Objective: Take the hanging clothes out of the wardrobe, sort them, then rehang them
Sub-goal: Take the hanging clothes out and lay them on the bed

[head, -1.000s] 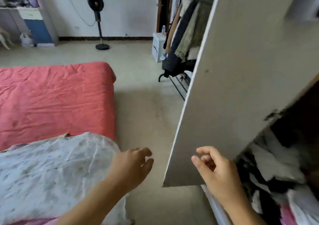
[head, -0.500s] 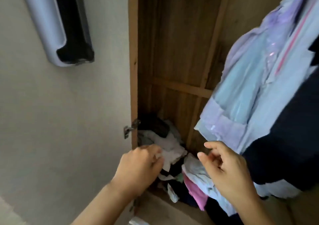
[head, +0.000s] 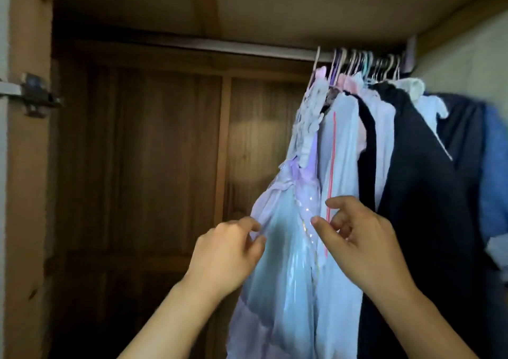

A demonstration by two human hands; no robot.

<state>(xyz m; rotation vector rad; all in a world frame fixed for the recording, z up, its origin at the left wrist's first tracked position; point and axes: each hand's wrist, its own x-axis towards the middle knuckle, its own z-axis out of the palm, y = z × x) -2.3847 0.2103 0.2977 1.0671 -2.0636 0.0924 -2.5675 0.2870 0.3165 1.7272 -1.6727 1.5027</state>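
Observation:
Several garments hang on pale hangers point(head: 362, 64), bunched at the right end of the wardrobe rail point(head: 247, 49). Nearest me is a light blue and lilac dress point(head: 283, 262). Behind it hangs a white garment with a pink stripe point(head: 341, 144), then a dark navy one point(head: 423, 193). My left hand point(head: 225, 257) is raised with loosely curled fingers, its fingertips at the dress's left edge. My right hand point(head: 360, 246) hovers in front of the striped garment, fingers loosely curled and holding nothing.
The wardrobe's dark wooden back panel point(head: 154, 152) fills the left half behind a bare stretch of rail. Its pale wooden side frame point(head: 27, 193) with a metal hinge point(head: 35, 94) stands at far left. A blue garment point(head: 494, 166) hangs at far right.
My view has swung from the bedroom floor and wardrobe door to the wardrobe's bottom pile, then up to the rail. Both hands have risen to the hanging dress.

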